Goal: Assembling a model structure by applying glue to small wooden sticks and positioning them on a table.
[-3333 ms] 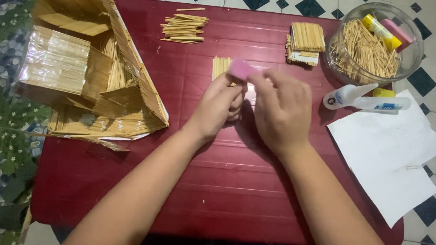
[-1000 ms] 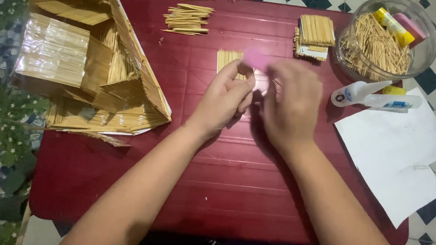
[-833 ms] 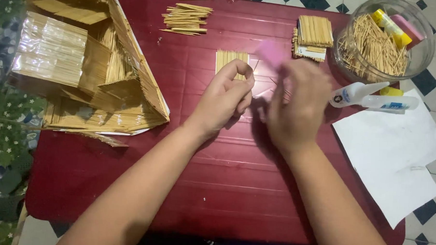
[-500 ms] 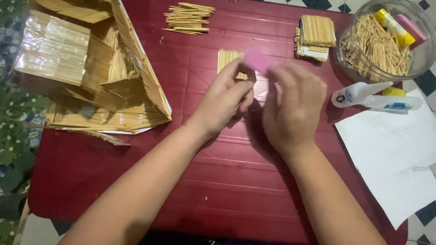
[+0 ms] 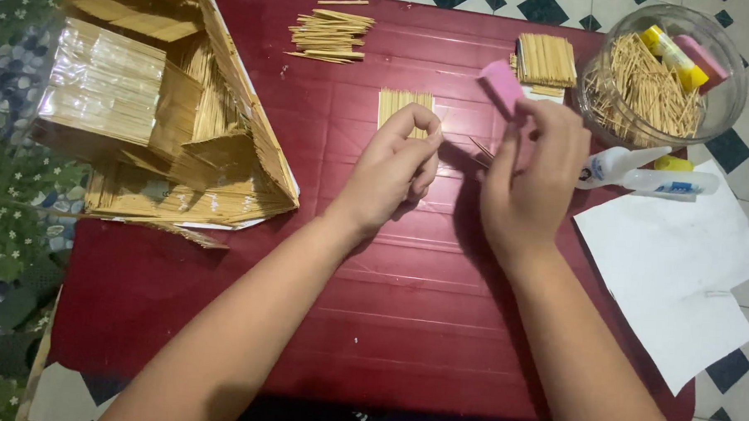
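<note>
My right hand [image 5: 535, 170] holds a pink block-shaped tool [image 5: 502, 84] raised above the red table [image 5: 387, 319]; a thin stick tip [image 5: 480, 148] pokes out by its fingers. My left hand [image 5: 393, 165] is closed, fingertips pinched together, resting over a small flat panel of glued sticks [image 5: 405, 104]. The two hands sit side by side, a little apart, near the table's middle.
A partly built stick house [image 5: 153, 120] fills the left. A loose pile of sticks [image 5: 331, 35] lies at the back, a stack of stick panels [image 5: 546, 60] beside a clear bowl [image 5: 719, 98] of sticks. A glue bottle [image 5: 633, 166] and white paper [image 5: 671, 262] lie right.
My right hand has drawn away to the right and lifted the pink tool. The left hand stays pinched over the stick panel.
</note>
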